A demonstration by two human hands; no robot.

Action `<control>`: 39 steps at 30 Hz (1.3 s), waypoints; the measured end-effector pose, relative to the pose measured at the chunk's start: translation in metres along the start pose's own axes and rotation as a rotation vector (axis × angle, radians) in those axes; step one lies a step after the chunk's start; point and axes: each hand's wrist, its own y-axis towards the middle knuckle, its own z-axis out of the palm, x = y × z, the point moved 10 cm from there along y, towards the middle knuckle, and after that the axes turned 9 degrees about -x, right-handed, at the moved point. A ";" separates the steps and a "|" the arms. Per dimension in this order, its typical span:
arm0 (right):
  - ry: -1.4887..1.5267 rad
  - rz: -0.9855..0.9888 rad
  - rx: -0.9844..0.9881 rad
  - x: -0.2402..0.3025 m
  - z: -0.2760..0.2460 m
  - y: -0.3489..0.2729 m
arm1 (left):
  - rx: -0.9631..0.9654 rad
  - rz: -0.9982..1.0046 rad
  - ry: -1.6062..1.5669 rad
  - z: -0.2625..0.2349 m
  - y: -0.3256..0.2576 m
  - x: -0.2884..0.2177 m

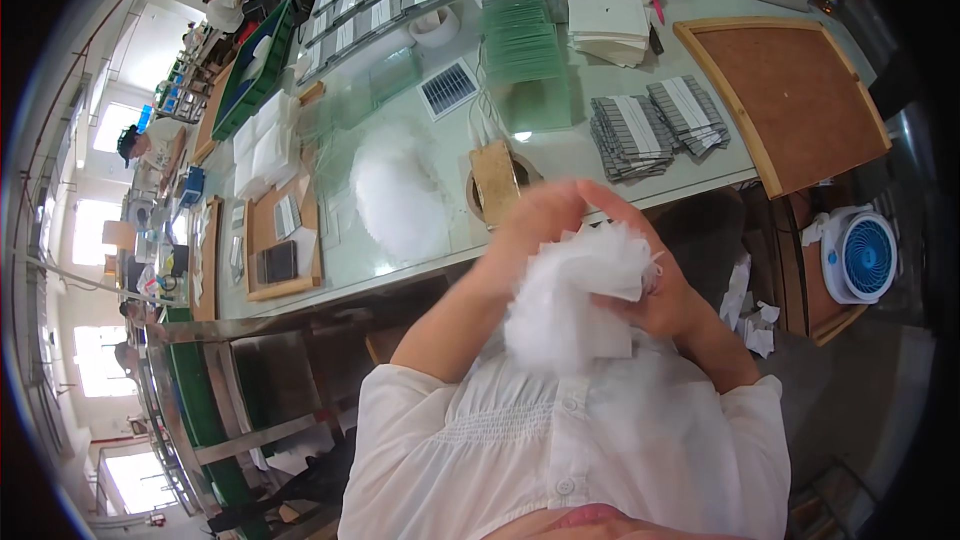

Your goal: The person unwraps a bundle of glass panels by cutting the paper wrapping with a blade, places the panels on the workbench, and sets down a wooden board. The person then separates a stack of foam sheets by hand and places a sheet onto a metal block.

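A thick wad of thin white sheets point(585, 285) is held up in front of my chest, its edges fanned and curled. My right hand point(670, 290) is closed around its right side, with a pinkish loop, perhaps a rubber band, by the fingers. My left hand point(540, 215) curves round the far left side of the wad, its fingers partly hidden and blurred, the fingertips near those of the right. On the table just beyond lies a loose white pile of similar sheets point(400, 190). A wooden block point(494, 180) rests on a tape roll close to my left hand.
Green-tinted glass plates point(525, 50), white cards point(608, 25) and stacks of grey-striped panels point(632, 135) stand on the table. A small solar panel point(449, 88) lies mid-table. A wood-framed brown board point(785, 100) juts over the right edge, above a blue fan point(862, 255). Co-workers sit far left.
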 end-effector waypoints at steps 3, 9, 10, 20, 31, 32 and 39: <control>-0.006 -0.006 -0.165 0.004 -0.017 0.002 | -0.178 -0.076 -0.179 -0.003 -0.015 0.009; 0.008 0.090 -0.193 0.001 -0.023 0.008 | -0.031 0.345 0.041 0.021 -0.026 -0.068; 0.016 0.144 -0.215 -0.002 -0.023 0.007 | -0.038 0.403 0.359 0.024 -0.029 -0.067; 0.321 0.189 -0.090 -0.022 -0.008 -0.006 | 0.241 0.095 -0.346 0.024 -0.021 -0.013; 0.052 0.118 -0.239 -0.011 -0.043 -0.003 | 0.021 0.269 0.389 0.016 -0.034 -0.064; 0.053 0.122 -0.234 -0.011 -0.042 -0.004 | 0.015 0.269 0.387 0.015 -0.034 -0.065; 0.142 0.195 -0.230 -0.026 -0.041 -0.014 | 0.008 0.170 0.207 0.010 -0.026 -0.038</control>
